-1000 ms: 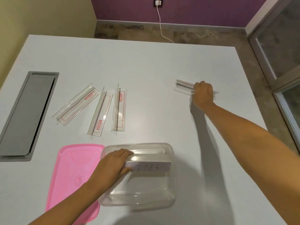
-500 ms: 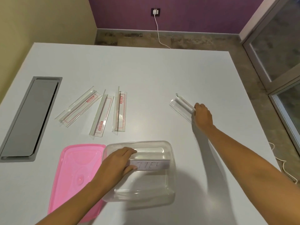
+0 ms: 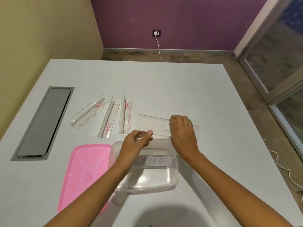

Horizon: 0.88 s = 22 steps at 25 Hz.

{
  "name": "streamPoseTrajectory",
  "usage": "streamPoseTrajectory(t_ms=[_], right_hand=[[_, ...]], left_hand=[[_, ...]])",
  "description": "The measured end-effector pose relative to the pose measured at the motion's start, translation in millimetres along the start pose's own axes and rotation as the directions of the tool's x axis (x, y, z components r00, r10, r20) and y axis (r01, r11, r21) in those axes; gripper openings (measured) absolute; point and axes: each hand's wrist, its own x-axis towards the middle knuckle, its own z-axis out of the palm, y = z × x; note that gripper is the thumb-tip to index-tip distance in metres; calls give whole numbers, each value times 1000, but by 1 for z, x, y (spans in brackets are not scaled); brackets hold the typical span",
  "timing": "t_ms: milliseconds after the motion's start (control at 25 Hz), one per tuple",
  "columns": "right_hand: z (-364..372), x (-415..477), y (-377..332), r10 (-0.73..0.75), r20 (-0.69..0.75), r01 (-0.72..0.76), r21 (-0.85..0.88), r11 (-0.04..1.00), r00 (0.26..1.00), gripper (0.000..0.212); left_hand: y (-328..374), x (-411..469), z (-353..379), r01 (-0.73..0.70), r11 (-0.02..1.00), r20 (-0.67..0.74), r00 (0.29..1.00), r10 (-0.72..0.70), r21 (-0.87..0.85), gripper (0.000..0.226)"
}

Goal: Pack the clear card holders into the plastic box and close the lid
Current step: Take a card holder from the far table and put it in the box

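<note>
A clear card holder (image 3: pixel 154 127) with a handwritten white card is held in the air just behind the clear plastic box (image 3: pixel 173 179). My right hand (image 3: pixel 183 133) grips its right part and my left hand (image 3: pixel 139 140) pinches its lower left corner. Inside the box lies another card holder (image 3: pixel 154 161) with a written card. Three more clear card holders with red print lie on the table to the left: (image 3: pixel 89 111), (image 3: pixel 109 118), (image 3: pixel 126 117). The pink lid (image 3: pixel 85 174) rests flat, touching the box's left side.
A grey recessed cable hatch (image 3: pixel 44 123) is set in the white table (image 3: pixel 213 104) at the far left. The table's right edge drops to a floor with a white cable (image 3: pixel 285 169). Beyond the far edge are a purple wall and a socket.
My right hand has carried the card holder from the far right of the table over to the box. My left hand has let go of the holder in the box and taken the new one's corner.
</note>
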Motion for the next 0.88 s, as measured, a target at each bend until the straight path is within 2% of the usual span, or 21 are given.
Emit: streamPoseTrajectory(t_ms=[80, 160, 240, 320, 360, 440, 520, 560, 640, 680, 760, 800, 880], right_hand=[[-7, -7, -16, -16, 22, 15, 37, 999, 1000, 36], [-15, -12, -25, -43, 90, 38, 54, 998, 995, 48], [-25, -15, -29, -101, 205, 81, 107, 991, 973, 64], [-37, -14, -28, -145, 352, 63, 235, 970, 925, 71], [-42, -13, -26, -152, 448, 10, 304, 953, 881, 72], [-49, -8, -15, -150, 650, -133, 364, 922, 745, 71], [-53, -6, -4, -134, 795, -264, 348, 900, 592, 65], [-54, -6, -1, -130, 827, -313, 347, 884, 547, 62], [-53, -9, -1, -145, 847, -376, 373, 848, 512, 58], [-52, -12, -4, -159, 846, -377, 385, 842, 510, 56], [-47, -21, -12, -172, 841, -330, 379, 865, 514, 52], [-45, -26, -16, -171, 842, -312, 367, 876, 511, 50], [-39, -35, -24, -160, 856, -314, 345, 884, 492, 47]], left_hand=[[1, -8, -3, 4, 986, -54, 998, -13, -164, 40], [1, -17, -11, 3, 970, -89, 996, -25, -242, 58], [-4, -25, -20, -8, 981, -118, 993, -15, -195, 60], [-9, -32, -26, 5, 987, -159, 987, -31, -159, 62], [-12, -35, -29, 14, 987, -185, 982, -44, -158, 67], [-18, -42, -35, 11, 986, -222, 974, -49, -167, 66], [-21, -50, -39, 3, 982, -206, 978, -43, -189, 42], [-23, -53, -42, 11, 980, -188, 981, -49, -201, 30], [-28, -60, -45, 27, 985, -176, 983, -57, -172, 21], [-33, -61, -46, 17, 997, -213, 976, -31, -69, 23], [-44, -62, -48, -56, 955, -317, 936, 151, 291, 41], [-50, -63, -50, -114, 885, -324, 903, 281, 451, 53], [-60, -63, -58, -213, 692, -200, 863, 464, 689, 69]])
